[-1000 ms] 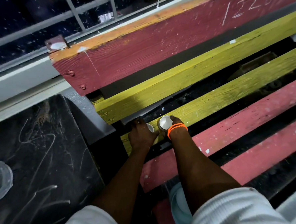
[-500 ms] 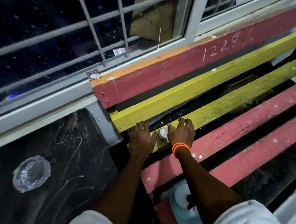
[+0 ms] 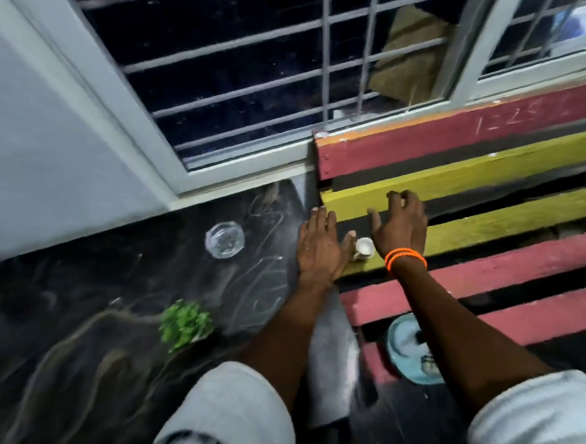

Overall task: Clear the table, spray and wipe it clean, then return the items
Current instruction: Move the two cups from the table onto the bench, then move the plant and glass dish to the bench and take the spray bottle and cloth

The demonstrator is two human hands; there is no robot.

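Observation:
A small white cup [image 3: 364, 247] stands on a yellow slat of the painted bench [image 3: 490, 221], between my two hands. My left hand [image 3: 320, 246] hovers just left of the cup, fingers spread, holding nothing. Above and to the right of the cup is my right hand [image 3: 400, 225], with orange bands at the wrist; its fingers are apart and lifted off the cup. On the dark scratched table [image 3: 86, 337] to the left sit a clear glass dish [image 3: 224, 240] and a small green plant [image 3: 184, 323].
The red and yellow bench slats have dark gaps between them. A light blue plate-like object [image 3: 409, 348] lies under the slats near my right forearm. A barred window [image 3: 275, 68] and grey wall [image 3: 23, 152] close off the far side.
Both hands have let go of the cups and lifted away with fingers spread. The view has swung left and up, bringing the glass dish and green plant into sight.

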